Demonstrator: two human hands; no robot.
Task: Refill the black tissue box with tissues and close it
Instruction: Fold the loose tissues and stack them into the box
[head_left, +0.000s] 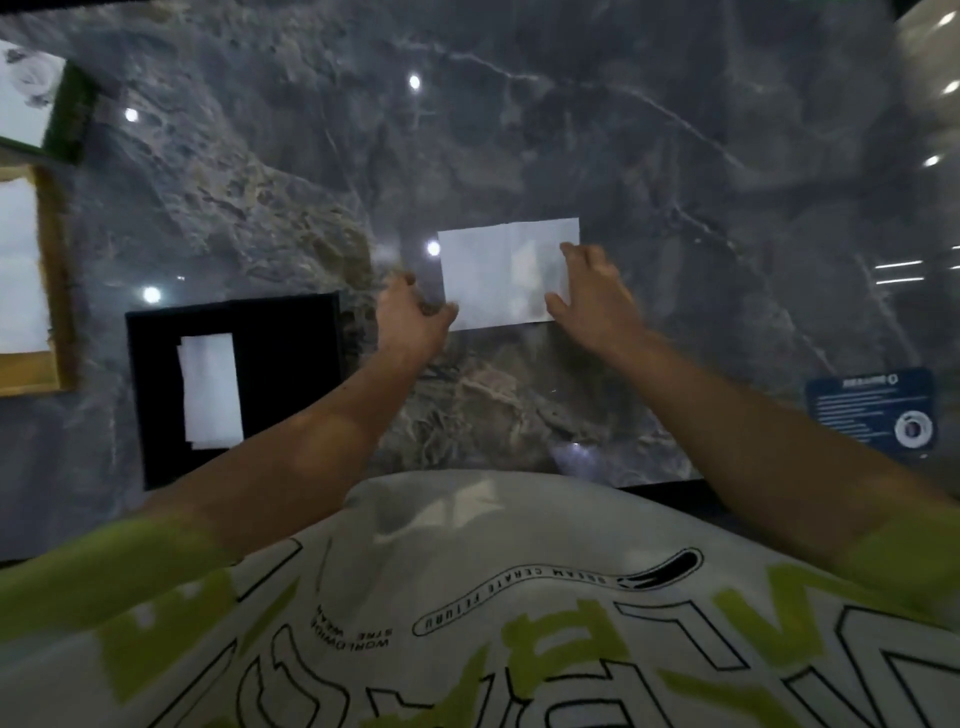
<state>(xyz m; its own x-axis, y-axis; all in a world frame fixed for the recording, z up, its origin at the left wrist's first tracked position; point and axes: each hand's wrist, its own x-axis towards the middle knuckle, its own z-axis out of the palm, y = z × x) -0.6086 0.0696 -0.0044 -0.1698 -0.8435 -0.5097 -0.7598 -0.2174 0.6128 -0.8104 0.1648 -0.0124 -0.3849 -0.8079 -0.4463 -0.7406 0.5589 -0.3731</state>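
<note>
Your left hand (410, 317) pinches the 7 o'clock corner of the white tissue (498, 275); your right hand (589, 296) lies spread, fingers loose, on its 3 o'clock edge. The tissue is flat on the marble table (519, 130). The black tissue box (285, 364) sits at 9 o'clock of your left hand, open, white tissues inside.

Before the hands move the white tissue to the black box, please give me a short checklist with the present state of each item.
1. Both hands on the tissue: ok; left hand at its left edge, right hand at its right edge.
2. Tissue flat on the marble table: ok.
3. Black tissue box open: ok, tissues in the box show.
4. Path to the box free: ok.
5. Room left inside: cannot tell.
6. Lid nearby: cannot tell.
</note>
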